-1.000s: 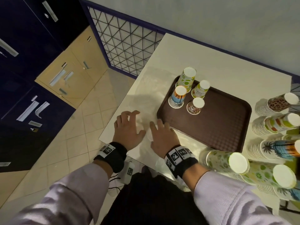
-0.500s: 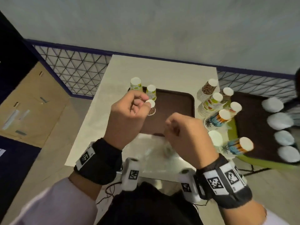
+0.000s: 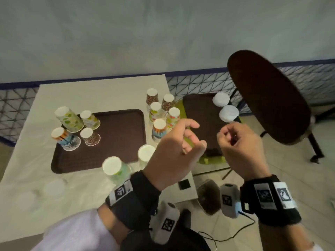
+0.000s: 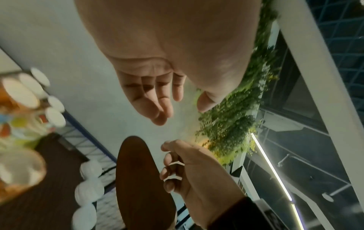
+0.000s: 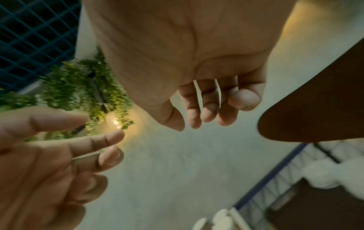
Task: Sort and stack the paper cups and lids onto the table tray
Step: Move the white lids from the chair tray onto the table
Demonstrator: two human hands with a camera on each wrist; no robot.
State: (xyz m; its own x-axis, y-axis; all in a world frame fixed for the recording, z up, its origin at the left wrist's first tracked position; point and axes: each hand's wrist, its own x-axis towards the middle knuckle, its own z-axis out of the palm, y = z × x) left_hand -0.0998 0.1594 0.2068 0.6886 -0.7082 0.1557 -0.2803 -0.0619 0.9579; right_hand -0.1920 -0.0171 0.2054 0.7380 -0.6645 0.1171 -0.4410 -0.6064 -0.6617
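Four patterned paper cups (image 3: 69, 120) stand upside down at the back left of the brown table tray (image 3: 117, 138). Several stacks of upturned cups (image 3: 163, 113) line the table's right edge, and two more stacks (image 3: 114, 167) stand at the tray's near edge. White lid stacks (image 3: 228, 113) sit on a second brown tray (image 3: 199, 109) to the right of the table. My left hand (image 3: 195, 134) hovers over the table's right edge, fingers relaxed and empty (image 4: 183, 109). To its right my right hand (image 3: 228, 138) hangs above the second tray, loosely curled and holding nothing (image 5: 216, 112).
A dark chair back (image 3: 266, 98) juts in at upper right, close to my right hand. The second tray rests on a green seat (image 3: 212, 160). A blurred pale round shape (image 3: 54, 187) lies on the table's near left. Wire mesh fencing (image 3: 199, 84) runs behind.
My hands rose off the table a second ago and have since swung right, toward the second tray. The left hand's fingers have loosened from a fist. The head view turned right.
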